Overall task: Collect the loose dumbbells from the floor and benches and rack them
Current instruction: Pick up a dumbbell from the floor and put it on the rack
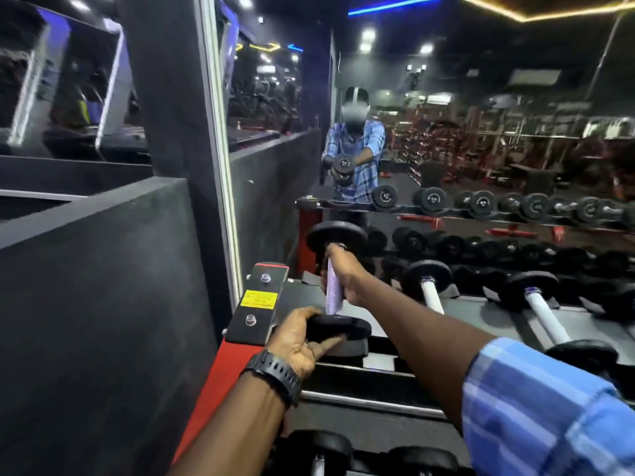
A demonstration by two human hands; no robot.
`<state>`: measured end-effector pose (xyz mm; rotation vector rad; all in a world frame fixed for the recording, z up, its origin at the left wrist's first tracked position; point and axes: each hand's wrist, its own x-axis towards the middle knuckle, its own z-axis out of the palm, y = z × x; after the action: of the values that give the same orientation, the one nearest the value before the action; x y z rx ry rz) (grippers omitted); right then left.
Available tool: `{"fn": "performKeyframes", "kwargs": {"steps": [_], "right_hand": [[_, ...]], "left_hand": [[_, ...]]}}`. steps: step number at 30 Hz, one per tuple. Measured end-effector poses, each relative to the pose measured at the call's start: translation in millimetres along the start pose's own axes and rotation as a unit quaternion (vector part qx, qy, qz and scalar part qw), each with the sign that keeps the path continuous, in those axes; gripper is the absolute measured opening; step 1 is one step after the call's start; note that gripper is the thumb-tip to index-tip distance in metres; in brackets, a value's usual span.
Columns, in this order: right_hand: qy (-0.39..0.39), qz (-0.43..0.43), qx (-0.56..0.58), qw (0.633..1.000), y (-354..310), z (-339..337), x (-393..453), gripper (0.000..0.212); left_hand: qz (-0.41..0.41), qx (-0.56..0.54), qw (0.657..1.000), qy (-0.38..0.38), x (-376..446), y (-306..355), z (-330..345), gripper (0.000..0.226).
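Note:
A black dumbbell [335,297] with a silver knurled handle hangs over the left end of the top shelf of the dumbbell rack [395,403]. My right hand [343,274] grips its handle near the far head. My left hand [299,341], with a black watch on the wrist, holds the near head from the left, fingers curled round its rim and one finger pointing along its underside. The near head sits just above a black cradle at the shelf's front edge.
Two more dumbbells [429,290] [546,314] lie on the top shelf to the right, and others [319,448] on the shelf below. A red rack post with a yellow label [258,298] stands at left by a dark wall. A mirror [446,115] behind reflects the gym.

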<state>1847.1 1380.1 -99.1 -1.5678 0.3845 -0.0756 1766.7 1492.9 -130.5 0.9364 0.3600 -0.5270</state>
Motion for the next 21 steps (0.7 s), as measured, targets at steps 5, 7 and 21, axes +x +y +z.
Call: {"fn": "performKeyframes", "kwargs": {"steps": [5, 7, 21], "right_hand": [[0.003, 0.031, -0.016, 0.999, 39, 5, 70, 0.029], [0.010, 0.045, -0.018, 0.999, 55, 7, 86, 0.028], [0.038, 0.030, -0.170, 0.984, 81, -17, 95, 0.057]], "left_hand": [[-0.038, 0.014, 0.999, 0.009, 61, 6, 2, 0.018], [-0.048, 0.017, 0.999, 0.021, 81, 5, -2, 0.018], [-0.087, 0.226, 0.970, -0.007, 97, 2, -28, 0.047]]}}
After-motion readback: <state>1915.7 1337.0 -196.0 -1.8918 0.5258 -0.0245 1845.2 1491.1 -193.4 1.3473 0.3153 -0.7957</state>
